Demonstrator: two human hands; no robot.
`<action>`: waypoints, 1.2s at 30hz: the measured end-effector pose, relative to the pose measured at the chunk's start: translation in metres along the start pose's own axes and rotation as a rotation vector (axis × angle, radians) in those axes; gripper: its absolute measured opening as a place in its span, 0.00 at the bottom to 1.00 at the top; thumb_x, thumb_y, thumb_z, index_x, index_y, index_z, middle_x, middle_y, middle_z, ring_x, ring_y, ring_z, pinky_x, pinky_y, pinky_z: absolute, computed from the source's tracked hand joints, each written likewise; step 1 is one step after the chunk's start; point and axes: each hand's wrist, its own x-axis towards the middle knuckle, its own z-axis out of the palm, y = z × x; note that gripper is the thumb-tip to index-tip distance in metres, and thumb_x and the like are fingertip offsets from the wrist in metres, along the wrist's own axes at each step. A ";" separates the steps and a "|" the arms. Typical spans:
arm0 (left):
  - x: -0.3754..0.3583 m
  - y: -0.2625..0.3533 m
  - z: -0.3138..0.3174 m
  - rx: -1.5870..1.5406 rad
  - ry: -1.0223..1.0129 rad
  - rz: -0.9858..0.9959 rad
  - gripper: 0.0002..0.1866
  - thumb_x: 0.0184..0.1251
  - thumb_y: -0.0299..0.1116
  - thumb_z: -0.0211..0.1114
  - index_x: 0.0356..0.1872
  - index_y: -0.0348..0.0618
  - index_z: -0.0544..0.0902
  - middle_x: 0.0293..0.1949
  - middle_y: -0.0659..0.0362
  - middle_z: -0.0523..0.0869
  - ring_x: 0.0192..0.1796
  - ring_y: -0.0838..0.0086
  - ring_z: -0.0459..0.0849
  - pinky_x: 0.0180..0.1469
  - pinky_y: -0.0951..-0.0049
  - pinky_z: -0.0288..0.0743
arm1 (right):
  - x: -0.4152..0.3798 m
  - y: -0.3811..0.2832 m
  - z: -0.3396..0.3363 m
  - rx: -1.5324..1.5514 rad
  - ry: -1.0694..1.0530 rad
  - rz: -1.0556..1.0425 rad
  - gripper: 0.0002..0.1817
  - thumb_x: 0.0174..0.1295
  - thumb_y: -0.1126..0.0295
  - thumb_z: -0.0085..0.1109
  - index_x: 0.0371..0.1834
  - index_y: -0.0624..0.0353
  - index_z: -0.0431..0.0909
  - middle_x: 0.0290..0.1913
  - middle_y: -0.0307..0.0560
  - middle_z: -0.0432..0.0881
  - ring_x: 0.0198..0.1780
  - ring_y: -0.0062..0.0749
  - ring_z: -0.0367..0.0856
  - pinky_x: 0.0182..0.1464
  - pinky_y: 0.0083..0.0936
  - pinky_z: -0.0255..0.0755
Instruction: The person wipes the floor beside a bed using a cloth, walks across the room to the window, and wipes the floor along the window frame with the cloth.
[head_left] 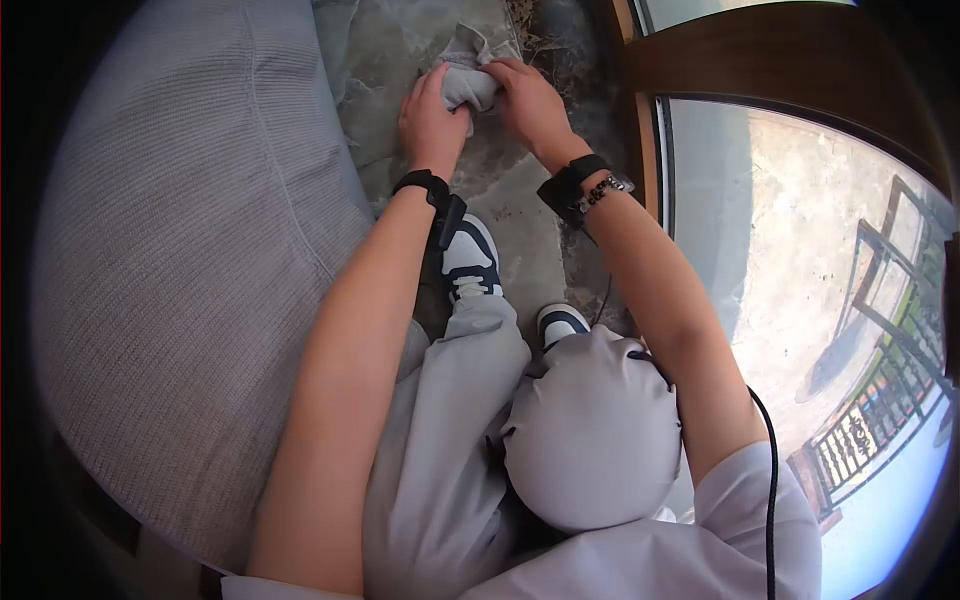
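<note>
Left hand (432,122) and right hand (532,108) both grip the bunched cloth (470,84), one at each side, seemingly to keep its folds together; it is held low over the floor (515,215), between sofa (200,250) and window (715,170), probably for reach.

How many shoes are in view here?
2. The left shoe is farther forward on the floor; the right shoe is nearer the body, partly hidden by the bent right knee.
</note>
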 end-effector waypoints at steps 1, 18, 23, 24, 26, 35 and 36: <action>0.004 0.011 0.006 -0.019 -0.025 0.074 0.34 0.56 0.30 0.73 0.69 0.53 0.82 0.66 0.56 0.86 0.64 0.50 0.83 0.66 0.56 0.78 | 0.000 0.010 -0.014 -0.027 0.024 0.032 0.22 0.63 0.79 0.58 0.60 0.54 0.85 0.64 0.48 0.85 0.61 0.53 0.84 0.63 0.42 0.80; -0.036 0.043 0.023 -0.181 -0.130 0.239 0.34 0.53 0.21 0.71 0.66 0.54 0.83 0.65 0.63 0.86 0.59 0.54 0.83 0.66 0.57 0.79 | -0.058 0.002 -0.051 -0.007 0.045 0.153 0.38 0.55 0.79 0.64 0.75 0.58 0.71 0.69 0.58 0.75 0.70 0.62 0.74 0.72 0.47 0.72; 0.023 0.078 0.051 -0.228 0.043 0.301 0.32 0.55 0.21 0.70 0.65 0.53 0.83 0.66 0.63 0.85 0.59 0.52 0.82 0.67 0.56 0.78 | -0.019 0.022 -0.071 -0.147 0.281 -0.066 0.34 0.58 0.82 0.61 0.73 0.61 0.73 0.74 0.60 0.73 0.73 0.60 0.72 0.74 0.46 0.72; 0.032 0.085 0.057 -0.214 0.035 0.299 0.32 0.56 0.21 0.69 0.65 0.53 0.83 0.67 0.63 0.84 0.59 0.51 0.82 0.67 0.56 0.78 | -0.014 0.030 -0.073 -0.157 0.285 -0.052 0.33 0.60 0.79 0.63 0.73 0.61 0.73 0.75 0.62 0.72 0.74 0.61 0.71 0.75 0.45 0.71; 0.046 0.095 0.067 -0.108 0.004 0.306 0.31 0.55 0.22 0.71 0.65 0.52 0.83 0.66 0.61 0.84 0.60 0.51 0.82 0.64 0.55 0.81 | -0.005 0.041 -0.073 -0.131 0.236 -0.026 0.32 0.60 0.77 0.64 0.71 0.61 0.73 0.73 0.62 0.75 0.72 0.61 0.73 0.73 0.46 0.73; 0.008 0.087 0.052 0.297 -0.506 0.461 0.30 0.52 0.22 0.76 0.60 0.49 0.82 0.61 0.52 0.78 0.58 0.50 0.84 0.55 0.50 0.87 | -0.054 0.027 -0.072 -0.239 -0.206 0.335 0.29 0.58 0.73 0.64 0.66 0.55 0.72 0.59 0.58 0.81 0.60 0.62 0.83 0.60 0.50 0.81; -0.002 0.086 0.050 0.296 -0.536 0.433 0.30 0.51 0.21 0.75 0.60 0.48 0.82 0.60 0.52 0.78 0.58 0.50 0.84 0.55 0.49 0.86 | -0.061 0.023 -0.073 -0.234 -0.226 0.332 0.29 0.57 0.74 0.65 0.65 0.55 0.72 0.57 0.59 0.81 0.59 0.62 0.83 0.59 0.51 0.81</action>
